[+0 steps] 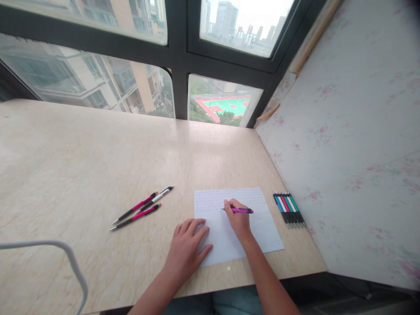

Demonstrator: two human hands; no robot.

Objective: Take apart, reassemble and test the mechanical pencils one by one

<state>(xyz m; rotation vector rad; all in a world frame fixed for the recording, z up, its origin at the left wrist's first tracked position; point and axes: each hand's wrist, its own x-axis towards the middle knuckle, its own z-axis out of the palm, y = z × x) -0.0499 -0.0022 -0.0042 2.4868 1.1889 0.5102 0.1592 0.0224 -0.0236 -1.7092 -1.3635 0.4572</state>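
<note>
A white sheet of paper point(259, 227) lies on the beige marble-look desk point(82, 162), near its front right corner. My right hand point(239, 219) is closed round a pink pen point(244, 211), whose tip rests on the sheet's upper middle. My left hand point(188, 247) lies flat with fingers spread, pressing the sheet's lower left corner. Faint rows of marks cover the top of the sheet.
Three pens point(141, 209), two pink and one white, lie loose left of the sheet. A row of several coloured pens point(288, 210) lies at the desk's right edge by the floral wall point(354, 144). A window point(183, 61) runs behind. A white curved bar point(68, 258) shows front left.
</note>
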